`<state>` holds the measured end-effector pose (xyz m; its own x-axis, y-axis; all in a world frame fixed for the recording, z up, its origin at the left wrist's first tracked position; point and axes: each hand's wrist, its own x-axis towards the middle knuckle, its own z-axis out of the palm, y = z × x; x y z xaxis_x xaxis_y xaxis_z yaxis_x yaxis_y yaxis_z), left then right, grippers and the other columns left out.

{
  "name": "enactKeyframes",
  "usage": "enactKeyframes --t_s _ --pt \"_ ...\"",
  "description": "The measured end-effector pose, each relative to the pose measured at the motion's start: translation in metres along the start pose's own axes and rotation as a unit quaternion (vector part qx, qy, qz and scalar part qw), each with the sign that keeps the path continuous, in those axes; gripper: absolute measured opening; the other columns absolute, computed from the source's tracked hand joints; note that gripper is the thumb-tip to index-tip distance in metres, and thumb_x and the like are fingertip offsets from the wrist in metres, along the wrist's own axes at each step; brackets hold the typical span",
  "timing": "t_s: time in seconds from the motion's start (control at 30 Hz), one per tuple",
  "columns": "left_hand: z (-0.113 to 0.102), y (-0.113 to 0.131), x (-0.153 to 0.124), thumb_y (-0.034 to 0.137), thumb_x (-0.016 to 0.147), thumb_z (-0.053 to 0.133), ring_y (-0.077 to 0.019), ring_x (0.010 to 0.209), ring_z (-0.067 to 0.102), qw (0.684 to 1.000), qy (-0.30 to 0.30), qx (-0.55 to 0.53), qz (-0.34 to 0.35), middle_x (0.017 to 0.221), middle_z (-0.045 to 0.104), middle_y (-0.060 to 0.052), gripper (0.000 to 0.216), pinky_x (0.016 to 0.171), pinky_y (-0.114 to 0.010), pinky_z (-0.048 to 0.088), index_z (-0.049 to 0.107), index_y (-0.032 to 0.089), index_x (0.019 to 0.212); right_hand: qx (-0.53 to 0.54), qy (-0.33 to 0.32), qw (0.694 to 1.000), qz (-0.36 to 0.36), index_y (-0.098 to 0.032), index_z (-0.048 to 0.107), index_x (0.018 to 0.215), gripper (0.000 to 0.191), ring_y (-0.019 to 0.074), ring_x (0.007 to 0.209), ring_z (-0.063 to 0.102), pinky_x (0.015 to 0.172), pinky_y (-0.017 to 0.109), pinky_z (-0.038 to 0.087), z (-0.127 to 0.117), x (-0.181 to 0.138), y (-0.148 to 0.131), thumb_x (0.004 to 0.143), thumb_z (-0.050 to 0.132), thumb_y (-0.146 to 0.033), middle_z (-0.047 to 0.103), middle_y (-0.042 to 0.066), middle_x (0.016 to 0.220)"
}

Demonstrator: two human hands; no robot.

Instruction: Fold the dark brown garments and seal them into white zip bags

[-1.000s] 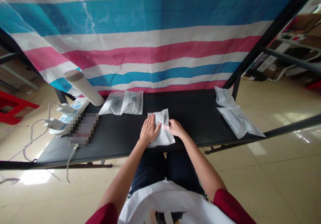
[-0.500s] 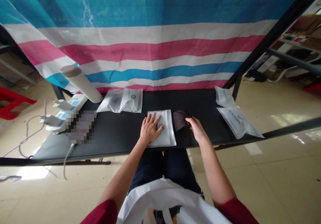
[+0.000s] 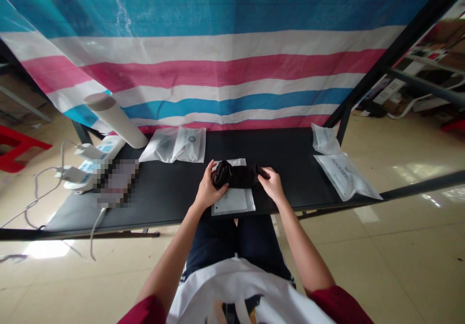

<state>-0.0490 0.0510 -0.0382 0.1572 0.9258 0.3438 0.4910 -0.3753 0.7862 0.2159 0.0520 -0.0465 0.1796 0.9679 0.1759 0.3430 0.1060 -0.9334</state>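
A dark, stretchy-looking piece of cloth (image 3: 243, 177) is held between my two hands, above a flat white plastic pouch (image 3: 234, 203). My left hand (image 3: 209, 188) is closed around its bunched, rolled end. At the other end, my right hand (image 3: 271, 183) pinches the cloth between thumb and fingers. The cloth spans left to right and covers the middle of the pouch. Printed letters show on the pouch below it. What kind of article the cloth is, I cannot tell.
Filled white pouches lie on the black table (image 3: 163, 193): one pouch (image 3: 174, 145) at back left, two at right, the nearer pouch (image 3: 347, 176) by the edge. A white bottle (image 3: 118, 123), a power strip (image 3: 96, 164) and a blurred-out phone (image 3: 118, 183) with cable stand left.
My right hand has brought the dark cloth left over the pouch. My left hand, flat on the pouch before, has lifted and taken hold of the cloth's left end.
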Motion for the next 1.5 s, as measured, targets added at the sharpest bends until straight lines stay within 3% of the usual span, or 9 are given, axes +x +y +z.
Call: enactKeyframes --t_s 0.23,0.47,0.6,0.7,0.87,1.03,1.23,1.37,1.5 --pt "-0.016 -0.006 -0.007 0.030 0.077 0.068 -0.0212 0.102 0.062 0.989 0.132 0.019 -0.070 0.129 0.053 -0.011 0.071 0.090 -0.039 0.052 0.032 0.025 0.138 -0.031 -0.014 0.999 -0.028 -0.016 0.070 0.101 0.030 0.0226 0.079 0.067 0.069 0.034 0.053 -0.005 0.009 0.010 0.076 0.062 -0.030 0.073 0.011 0.094" --pt "-0.033 -0.008 -0.010 0.029 0.077 0.065 -0.0156 0.078 0.056 0.995 0.072 0.041 -0.050 0.087 0.054 0.000 0.030 0.075 -0.031 0.050 0.047 0.022 0.101 -0.017 0.035 0.999 -0.030 -0.017 0.067 0.085 0.022 0.0206 0.074 0.062 0.069 0.032 0.048 -0.015 0.016 0.013 0.079 0.063 -0.038 0.068 0.006 0.079" --pt "-0.033 -0.004 -0.009 0.025 0.077 0.060 -0.0197 0.082 0.053 0.991 0.050 0.121 -0.017 0.084 0.051 -0.001 0.015 0.078 -0.035 0.049 0.047 0.022 0.085 -0.002 0.009 0.998 -0.058 -0.020 0.049 0.058 0.034 0.0154 0.065 0.051 0.062 0.028 0.040 -0.017 0.013 0.007 0.082 0.060 -0.042 0.053 0.000 0.067" --pt "-0.031 -0.003 -0.009 0.023 0.075 0.061 -0.0248 0.097 0.053 0.985 0.065 0.160 -0.008 0.096 0.052 -0.005 0.018 0.088 -0.041 0.049 0.046 0.023 0.085 0.024 0.018 0.999 -0.039 -0.021 0.049 0.061 0.032 0.0150 0.065 0.051 0.062 0.027 0.040 -0.016 0.012 0.005 0.081 0.062 -0.042 0.051 -0.001 0.067" --pt "-0.030 -0.003 -0.009 0.016 0.072 0.058 -0.0271 0.119 0.051 0.990 0.039 0.134 0.007 0.124 0.047 -0.011 0.023 0.100 -0.042 0.046 0.043 0.023 0.087 0.096 0.042 0.994 0.012 -0.023 0.048 0.078 0.023 0.0190 0.078 0.063 0.065 0.028 0.045 -0.013 0.013 0.008 0.071 0.067 -0.033 0.065 0.004 0.086" --pt "-0.031 -0.004 -0.008 0.014 0.071 0.054 -0.0258 0.121 0.052 0.993 0.001 0.114 0.007 0.125 0.047 -0.010 0.019 0.100 -0.040 0.048 0.047 0.022 0.088 0.023 -0.001 0.999 -0.029 -0.021 0.059 0.073 0.005 0.0226 0.089 0.064 0.063 0.028 0.046 -0.015 0.012 0.010 0.075 0.057 -0.025 0.067 0.008 0.095" --pt "-0.028 -0.009 -0.009 0.014 0.065 0.058 -0.0313 0.116 0.049 0.986 -0.012 0.169 -0.006 0.121 0.048 -0.011 0.054 0.103 -0.049 0.046 0.059 0.020 0.118 -0.067 -0.091 0.990 -0.080 -0.021 0.072 0.073 0.031 0.0198 0.088 0.064 0.077 0.032 0.051 -0.017 0.011 0.010 0.077 0.042 -0.012 0.067 0.007 0.108" --pt "-0.028 -0.007 -0.008 0.017 0.064 0.061 -0.0328 0.117 0.047 0.982 -0.037 0.183 -0.010 0.126 0.047 -0.011 0.081 0.104 -0.052 0.044 0.044 0.023 0.142 -0.071 -0.110 0.988 -0.083 -0.025 0.075 0.104 0.046 0.0181 0.090 0.063 0.082 0.031 0.050 -0.017 0.012 0.011 0.077 0.041 -0.010 0.066 0.004 0.111" --pt "-0.029 -0.003 -0.007 0.016 0.064 0.061 -0.0332 0.118 0.046 0.981 -0.050 0.186 -0.009 0.133 0.047 -0.012 0.089 0.105 -0.052 0.043 0.034 0.022 0.149 -0.054 -0.116 0.991 -0.039 -0.024 0.057 0.136 0.059 0.0114 0.061 0.051 0.062 0.026 0.047 -0.019 0.012 0.010 0.080 0.043 -0.015 0.067 0.004 0.110"
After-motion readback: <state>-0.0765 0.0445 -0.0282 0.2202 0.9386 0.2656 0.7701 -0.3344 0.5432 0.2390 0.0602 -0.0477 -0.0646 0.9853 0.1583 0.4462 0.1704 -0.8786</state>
